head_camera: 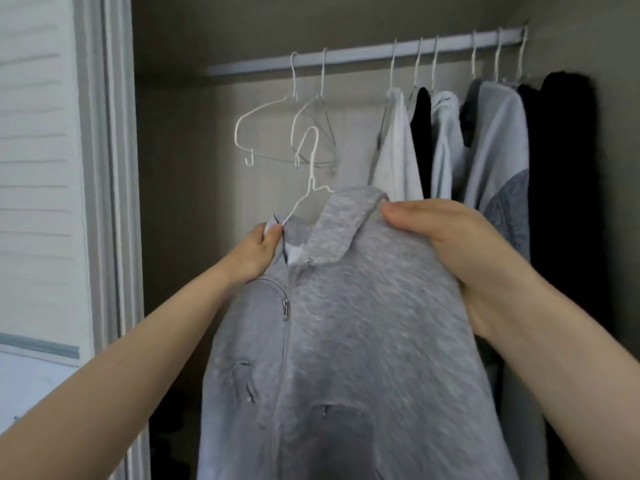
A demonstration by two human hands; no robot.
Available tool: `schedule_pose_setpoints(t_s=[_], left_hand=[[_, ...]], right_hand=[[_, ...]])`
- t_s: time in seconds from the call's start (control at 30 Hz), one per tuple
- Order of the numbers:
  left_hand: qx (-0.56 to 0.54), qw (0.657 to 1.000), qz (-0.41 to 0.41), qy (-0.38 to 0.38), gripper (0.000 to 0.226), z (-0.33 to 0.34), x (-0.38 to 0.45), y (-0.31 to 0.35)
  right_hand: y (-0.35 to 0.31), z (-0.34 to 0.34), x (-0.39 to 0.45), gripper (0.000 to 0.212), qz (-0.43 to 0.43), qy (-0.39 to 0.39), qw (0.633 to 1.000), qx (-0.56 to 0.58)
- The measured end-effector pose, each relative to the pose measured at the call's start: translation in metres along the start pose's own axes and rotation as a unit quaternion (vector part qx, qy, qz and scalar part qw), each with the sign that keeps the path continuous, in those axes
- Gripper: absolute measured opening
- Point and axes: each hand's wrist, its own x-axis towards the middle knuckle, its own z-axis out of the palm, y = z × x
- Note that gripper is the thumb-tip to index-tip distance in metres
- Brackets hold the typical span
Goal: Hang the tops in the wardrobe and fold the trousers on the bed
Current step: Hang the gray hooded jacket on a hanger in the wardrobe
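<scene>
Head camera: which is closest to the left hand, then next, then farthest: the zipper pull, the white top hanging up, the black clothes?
From the left hand:
1. Zipper pull, just below it on the grey jacket.
2. White top, hanging up to the right.
3. Black clothes, far right.

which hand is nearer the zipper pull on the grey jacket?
Left. The left hand grips the collar edge just above the zipper pull; the right hand holds the jacket's far shoulder.

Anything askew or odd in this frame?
The grey jacket sits crooked on its white hanger: the left hanger arm lies outside the collar, pinched by the left hand. Nothing looks damaged.
</scene>
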Motion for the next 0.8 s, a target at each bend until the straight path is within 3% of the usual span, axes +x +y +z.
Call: schedule_pose_setpoints(t_s=[0.1,0.2,0.33,0.4,0.53,0.63,0.73,0.8], left_hand=[[-0.077,0.996,0.005,-0.050,0.046,0.012,0.011,0.033],[-0.184,0.979,-0.008,-0.081,0.021,0.021,0.016,0.067],[-0.266,0.950,0.010,-0.165,0.050,0.021,0.026,0.092],[-0.302,0.930,0.029,-0.206,0.047,0.020,0.028,0.100],[-0.405,0.895,0.004,-0.187,0.052,0.013,0.032,0.097],[-0.449,0.871,0.063,-0.188,0.054,0.001,0.024,0.098],[-0.449,0.872,0.133,-0.140,0.057,-0.017,0.027,0.102],[-0.369,0.905,0.178,-0.114,0.069,-0.030,0.027,0.089]], right_hand=[[-0.016,0.009,0.008,0.023,-0.014,0.020,1.000,-0.002],[-0.030,0.016,0.019,0.021,-0.038,0.060,0.997,-0.024],[-0.037,0.023,0.041,0.016,-0.095,0.103,0.986,-0.095],[-0.033,0.030,0.059,0.017,-0.119,0.117,0.978,-0.128],[-0.024,0.042,0.104,0.025,-0.130,0.143,0.962,-0.195],[-0.032,0.050,0.140,0.019,-0.148,0.157,0.954,-0.206],[-0.050,0.063,0.172,0.017,-0.145,0.165,0.957,-0.188],[-0.061,0.071,0.190,0.021,-0.170,0.162,0.942,-0.240]])
